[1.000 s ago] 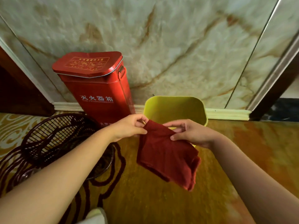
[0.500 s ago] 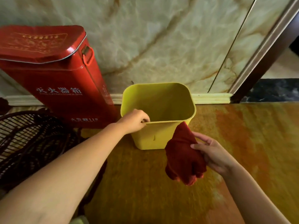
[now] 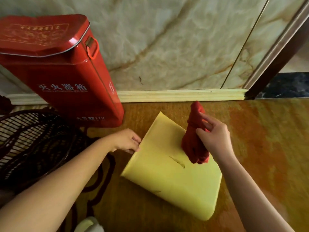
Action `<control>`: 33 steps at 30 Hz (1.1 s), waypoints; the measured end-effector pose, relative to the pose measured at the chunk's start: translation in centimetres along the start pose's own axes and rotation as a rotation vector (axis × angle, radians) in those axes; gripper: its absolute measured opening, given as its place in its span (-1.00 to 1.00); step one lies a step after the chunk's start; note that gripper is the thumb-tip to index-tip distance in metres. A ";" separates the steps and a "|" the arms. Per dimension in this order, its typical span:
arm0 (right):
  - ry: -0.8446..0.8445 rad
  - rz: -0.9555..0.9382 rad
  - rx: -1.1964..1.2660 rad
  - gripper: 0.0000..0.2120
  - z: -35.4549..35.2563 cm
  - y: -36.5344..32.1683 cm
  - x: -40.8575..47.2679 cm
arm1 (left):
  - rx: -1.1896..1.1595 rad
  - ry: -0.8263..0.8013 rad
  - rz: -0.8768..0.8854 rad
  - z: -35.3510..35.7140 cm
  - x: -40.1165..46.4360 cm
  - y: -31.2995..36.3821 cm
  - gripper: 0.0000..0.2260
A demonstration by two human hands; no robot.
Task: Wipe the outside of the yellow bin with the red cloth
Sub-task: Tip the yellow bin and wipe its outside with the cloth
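Yellow bin [image 3: 168, 178] is lying tipped on the patterned carpet floor [image 3: 260, 148], with one broad outer wall facing up and a short dark slit showing near the middle of that wall. It is sitting in the near centre of the scene, angled so that one end is pointing far-left and the other near-right. Which end is the opening cannot be told from this view.

Red cloth [image 3: 194, 139] is hanging bunched in a long roll over the far-right part of the bin's upper wall, its lower end appearing to touch the yellow surface and its upper end standing up past the far edge. The right hand [image 3: 215, 139] is gripping the cloth at mid-length, with its fingers [image 3: 203, 117] closed around the fabric.

The left hand [image 3: 127, 141] is resting at the bin's left edge, with its fingers [image 3: 136, 141] curled together against that edge.

A tall red metal box [image 3: 63, 72] with white characters on its face is standing just left of and beyond the bin, leaning in the wide-angle view. A dark wire fan guard [image 3: 31, 139] is lying at the left, partly behind the left forearm. A pale skirting board [image 3: 180, 95] is running along the far edge of the floor, below a marble-patterned wall [image 3: 167, 39]. A dark door frame [image 3: 280, 54] is rising at the far right.
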State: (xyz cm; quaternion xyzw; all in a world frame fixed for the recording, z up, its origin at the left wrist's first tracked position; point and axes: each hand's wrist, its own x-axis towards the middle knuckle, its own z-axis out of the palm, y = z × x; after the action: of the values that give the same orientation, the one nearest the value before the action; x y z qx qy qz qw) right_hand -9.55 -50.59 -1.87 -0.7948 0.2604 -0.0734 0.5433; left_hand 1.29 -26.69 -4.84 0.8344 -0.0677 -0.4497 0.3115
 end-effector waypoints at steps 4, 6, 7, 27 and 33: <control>-0.106 0.052 -0.043 -0.50 2.7 0.8 -0.2 | -0.274 0.084 -0.029 0.9 -0.5 -2.8 -0.69; -0.156 0.130 0.078 -0.54 2.7 1.5 -0.1 | -0.312 0.089 -0.029 1.1 -0.6 -3.0 -0.68; -0.159 0.171 0.165 -0.56 2.2 1.5 0.0 | -0.320 0.089 -0.022 1.2 -0.6 -3.0 -0.68; -0.220 -0.626 -0.839 -0.45 11.6 6.4 -0.3 | -0.322 -0.120 0.133 -1.0 -2.2 -4.7 -0.47; -0.147 -0.265 -0.798 -0.44 13.2 8.3 1.6 | -0.302 -0.017 0.041 -0.9 -1.7 -7.5 -0.30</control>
State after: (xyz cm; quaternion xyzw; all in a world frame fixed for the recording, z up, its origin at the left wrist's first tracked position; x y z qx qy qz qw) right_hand -5.67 -42.76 -14.88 -0.9724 0.1249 0.0209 0.1962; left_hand -0.26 -19.61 -7.68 0.7727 -0.0187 -0.4553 0.4419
